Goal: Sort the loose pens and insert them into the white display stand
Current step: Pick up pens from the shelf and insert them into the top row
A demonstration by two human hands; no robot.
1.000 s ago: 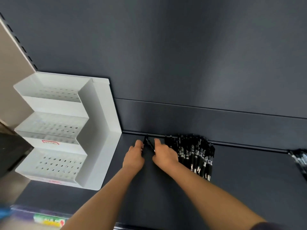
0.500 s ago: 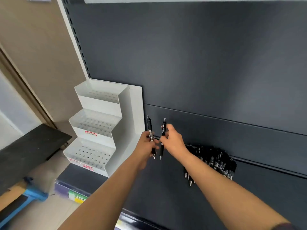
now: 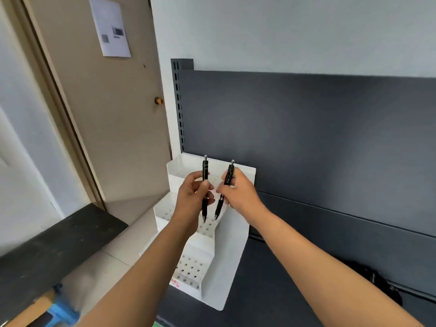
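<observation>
Dark grey back panel [image 3: 330, 138] rose behind and to the right of the white display stand [image 3: 233, 256]. Beige door [image 3: 106, 126] stood to the stand's left, with a paper notice [image 3: 109, 27] stuck high on it. A black board [image 3: 54, 244] lay low, well left of the stand.

The stand sat on the dark shelf [image 3: 271, 298], backed against the panel at its left end. It had three stepped tiers of drilled holes, and every hole in view was unfilled.

Left hand [image 3: 191, 201] was raised in front of the stand's upper tiers, fingers and thumb curled round a black pen [image 3: 205, 171]. The pen was upright, clicker up, tip down, over the middle tier.

Right hand [image 3: 240, 194] was just beside the left, also in front of the stand, pinching a second black pen [image 3: 229, 173]. This one leaned slightly, top to the right, tip down near the first pen's tip. The two pens were close but apart.

A dark heap of loose pens [image 3: 377, 284] lay on the shelf well right of the stand, against the panel, blurred, count not readable.
</observation>
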